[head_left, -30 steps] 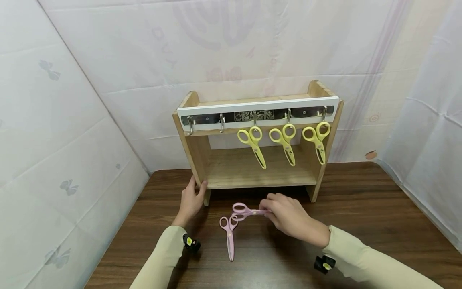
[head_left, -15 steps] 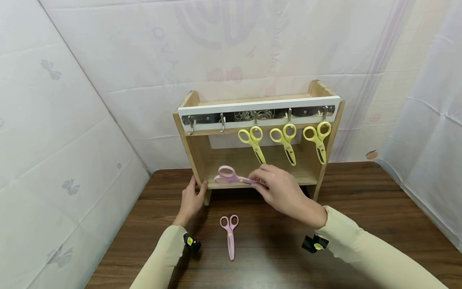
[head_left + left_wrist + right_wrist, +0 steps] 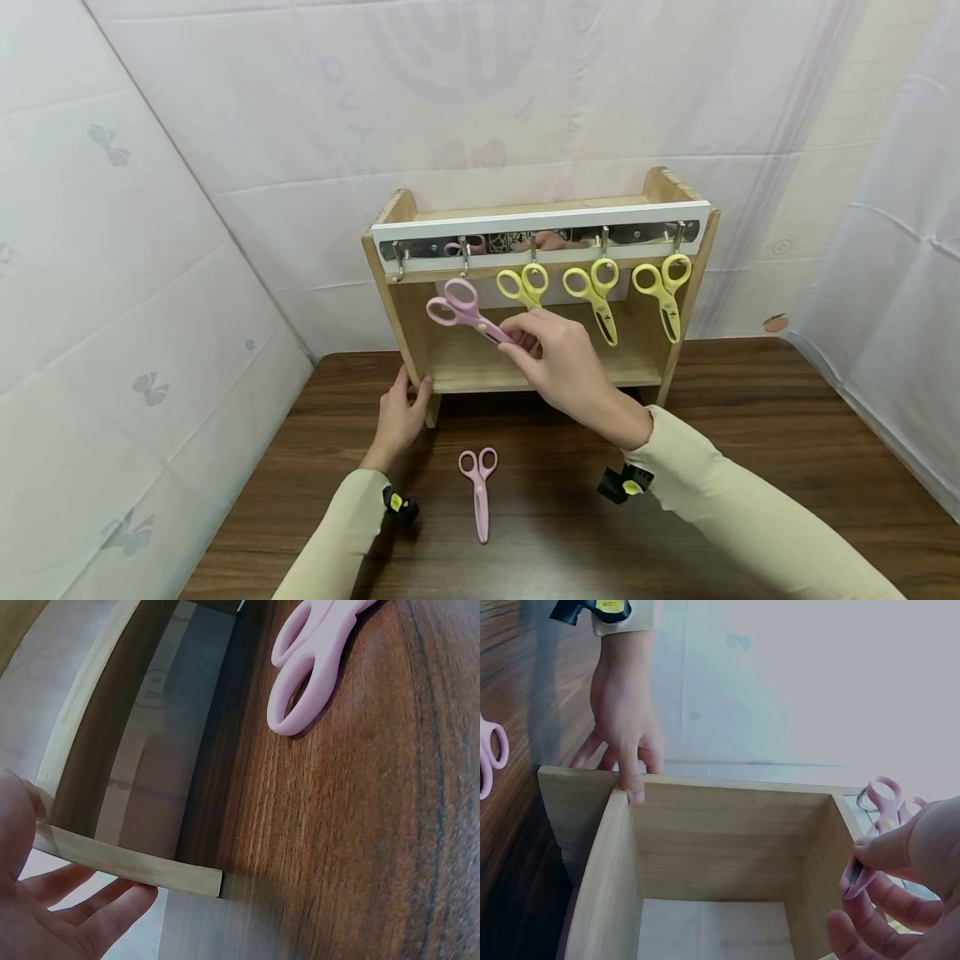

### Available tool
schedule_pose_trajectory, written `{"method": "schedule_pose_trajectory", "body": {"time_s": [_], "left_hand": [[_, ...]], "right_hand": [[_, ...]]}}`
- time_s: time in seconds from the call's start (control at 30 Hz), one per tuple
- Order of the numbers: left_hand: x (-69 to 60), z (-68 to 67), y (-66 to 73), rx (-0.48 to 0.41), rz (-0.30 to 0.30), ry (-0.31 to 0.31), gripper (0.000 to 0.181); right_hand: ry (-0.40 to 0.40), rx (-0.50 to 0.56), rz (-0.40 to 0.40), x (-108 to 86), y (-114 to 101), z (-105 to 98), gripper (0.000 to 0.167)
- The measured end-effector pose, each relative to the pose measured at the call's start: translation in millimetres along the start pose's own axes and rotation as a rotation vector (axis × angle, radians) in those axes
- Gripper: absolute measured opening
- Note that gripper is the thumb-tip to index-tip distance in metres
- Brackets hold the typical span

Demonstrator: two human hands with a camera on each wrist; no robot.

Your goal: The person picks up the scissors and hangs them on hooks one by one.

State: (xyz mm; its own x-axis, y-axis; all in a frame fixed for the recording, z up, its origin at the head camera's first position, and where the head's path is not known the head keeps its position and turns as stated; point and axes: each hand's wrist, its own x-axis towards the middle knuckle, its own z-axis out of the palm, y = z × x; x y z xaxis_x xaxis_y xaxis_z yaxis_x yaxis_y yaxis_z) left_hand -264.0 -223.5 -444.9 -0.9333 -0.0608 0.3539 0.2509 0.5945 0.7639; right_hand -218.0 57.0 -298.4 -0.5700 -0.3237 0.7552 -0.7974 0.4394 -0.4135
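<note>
My right hand pinches a pair of pink scissors by the blade end. Their finger loops point up and left, just below and in front of the second hook from the left. The blade tips are hidden by the fingers. My left hand grips the lower left side panel of a small wooden shelf, thumb at the front edge and fingers on the outer side, as the left wrist view shows. A second pair of pink scissors lies on the table, loops toward the shelf.
Along the shelf's top runs a white rail with a metal hook strip. Three yellow scissors hang from the middle and right hooks; the leftmost hook carries nothing. The shelf stands on a dark wooden table before patterned cloth walls.
My right hand has lifted the pink scissors from the table up and left toward the hooks, their loops tilting upward. The left hand stays on the shelf's side.
</note>
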Motion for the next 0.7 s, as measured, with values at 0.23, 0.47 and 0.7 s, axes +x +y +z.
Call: {"method": "schedule_pose_trajectory", "body": {"time_s": [0.23, 0.47, 0.7], "left_hand": [[0.5, 0.3, 0.6, -0.009, 0.003, 0.004, 0.044], [0.3, 0.5, -0.2, -0.001, 0.007, 0.004, 0.043], [0.0, 1.0, -0.7, -0.013, 0.005, 0.008, 0.042]], "right_hand": [[0.038, -0.006, 0.029, 7.4, -1.1, 5.6, 0.010], [0.034, -0.034, 0.089, 9.3, -2.2, 10.8, 0.006], [0.025, -0.075, 0.128, 7.2, -1.1, 14.1, 0.008]]}}
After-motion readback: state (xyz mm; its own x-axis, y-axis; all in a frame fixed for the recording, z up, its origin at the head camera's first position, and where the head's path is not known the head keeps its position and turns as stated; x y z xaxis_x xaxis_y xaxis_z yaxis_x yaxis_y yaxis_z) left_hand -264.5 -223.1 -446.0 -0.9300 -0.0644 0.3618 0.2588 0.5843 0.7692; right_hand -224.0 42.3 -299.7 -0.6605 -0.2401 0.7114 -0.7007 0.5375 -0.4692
